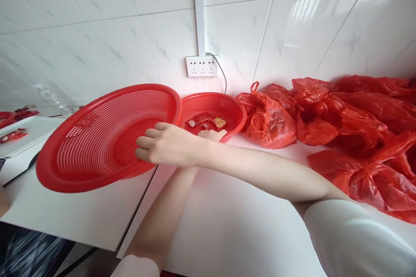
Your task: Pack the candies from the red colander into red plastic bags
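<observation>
So the arms are crossed here; the right hand (152,143) goes over the left forearm and has its fingers curled over the near right rim of a big round red plastic mesh basket (92,145), which leans with its mouth towards the viewer; my guess is that the rim grip is what keeps it tipped, though I can't tell if its base rests on anything. The left hand (215,135) reaches under to the near rim of a smaller-looking round red plastic basket (211,103) on the far side of the white table (240,212); most of that hand is behind the right forearm, so I can't tell whether it's gripping or just resting. Inside that one are a few small, shiny red wrapped packets (219,121); the basket's walls probably keep them together. Just right of it sits a knotted red plastic bag (269,117); likely tied to keep stuff in; more red plastic bags (351,108) pile up further right.
</observation>
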The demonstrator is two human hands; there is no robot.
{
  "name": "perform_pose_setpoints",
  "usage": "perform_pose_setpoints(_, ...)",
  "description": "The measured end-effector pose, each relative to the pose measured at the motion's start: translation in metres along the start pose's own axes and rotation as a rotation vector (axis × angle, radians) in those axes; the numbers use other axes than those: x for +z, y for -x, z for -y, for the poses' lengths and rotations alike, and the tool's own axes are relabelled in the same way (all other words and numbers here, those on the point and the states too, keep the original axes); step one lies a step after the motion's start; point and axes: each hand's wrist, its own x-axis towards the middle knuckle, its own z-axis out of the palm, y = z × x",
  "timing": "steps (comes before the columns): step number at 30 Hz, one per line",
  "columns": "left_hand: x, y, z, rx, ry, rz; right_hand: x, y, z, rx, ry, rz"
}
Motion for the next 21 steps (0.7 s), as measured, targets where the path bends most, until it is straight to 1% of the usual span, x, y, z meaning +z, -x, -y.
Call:
perform_pose_setpoints(2,0.004,0.000,0.010,0.097,-0.078,0.000,0.008,-0.012,0.010,-0.024,-0.011,-0.012)
perform_pose_setpoints(5,0.009,-0.004,0.020,0.206,-0.229,-0.056,0.024,-0.022,0.025,-0.055,-0.072,-0.018)
perform_pose_setpoints(8,0.012,-0.006,0.024,0.235,-0.282,-0.078,0.040,-0.023,0.037,-0.082,-0.126,-0.005)
perform_pose_setpoints(11,0.013,-0.006,0.026,0.261,-0.272,-0.085,0.049,-0.015,0.044,-0.143,-0.152,0.016)
perform_pose_setpoints(14,0.013,-0.005,0.027,0.270,-0.286,-0.101,0.045,-0.005,0.048,-0.187,-0.195,0.017)
perform_pose_setpoints(16,0.014,-0.005,0.027,0.265,-0.309,-0.106,0.038,0.000,0.053,-0.162,-0.226,0.050)
perform_pose_setpoints(19,0.015,-0.005,0.027,0.247,-0.325,-0.101,0.029,0.000,0.061,-0.067,-0.290,0.207)
perform_pose_setpoints(21,0.016,-0.005,0.026,0.245,-0.327,-0.096,0.031,-0.007,0.065,-0.012,-0.329,0.276)
